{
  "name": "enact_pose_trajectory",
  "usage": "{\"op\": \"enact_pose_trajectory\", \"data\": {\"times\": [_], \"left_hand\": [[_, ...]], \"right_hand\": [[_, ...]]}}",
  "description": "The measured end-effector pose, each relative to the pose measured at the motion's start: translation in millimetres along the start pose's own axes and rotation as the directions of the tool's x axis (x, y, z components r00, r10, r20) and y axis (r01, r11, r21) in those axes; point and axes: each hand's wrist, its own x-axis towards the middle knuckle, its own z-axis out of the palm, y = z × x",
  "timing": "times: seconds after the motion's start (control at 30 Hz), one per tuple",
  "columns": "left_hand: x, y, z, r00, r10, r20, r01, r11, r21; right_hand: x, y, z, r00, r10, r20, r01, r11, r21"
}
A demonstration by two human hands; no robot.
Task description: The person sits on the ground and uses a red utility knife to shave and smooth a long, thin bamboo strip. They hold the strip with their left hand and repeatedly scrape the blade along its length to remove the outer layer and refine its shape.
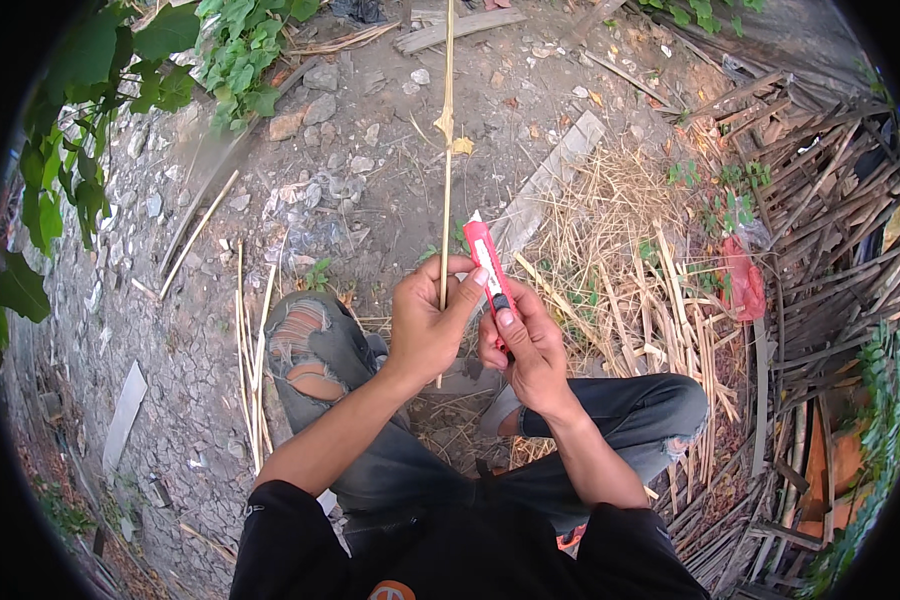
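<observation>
A long, thin bamboo strip [447,190] runs upright through my left hand [420,320], whose fingers are closed around it. The strip reaches from below that hand to the top of the view. In my right hand [535,355] is a red utility knife [485,262] with a white label and a dark slider. My right thumb lies near the slider, and the knife's tip points up and away from me. Only a short bit of pale blade shows. The left thumb touches the knife's body, close beside the strip.
My bent legs in torn jeans [360,430] frame the work. Split bamboo pieces [670,320] and a heap of shavings [610,215] lie at the right, before stacked wood [830,230]. More strips [253,370] lie by my left knee. Leafy vines [50,190] hang at the upper left.
</observation>
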Motion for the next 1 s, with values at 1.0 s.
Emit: {"op": "enact_pose_trajectory", "data": {"times": [1.0], "left_hand": [[6.2, -1.5, -4.0, 0.995, -0.074, -0.073, 0.07, 0.996, -0.061]], "right_hand": [[4.7, 12.1, -17.7, 0.996, 0.019, 0.09, -0.028, 0.994, 0.102]]}}
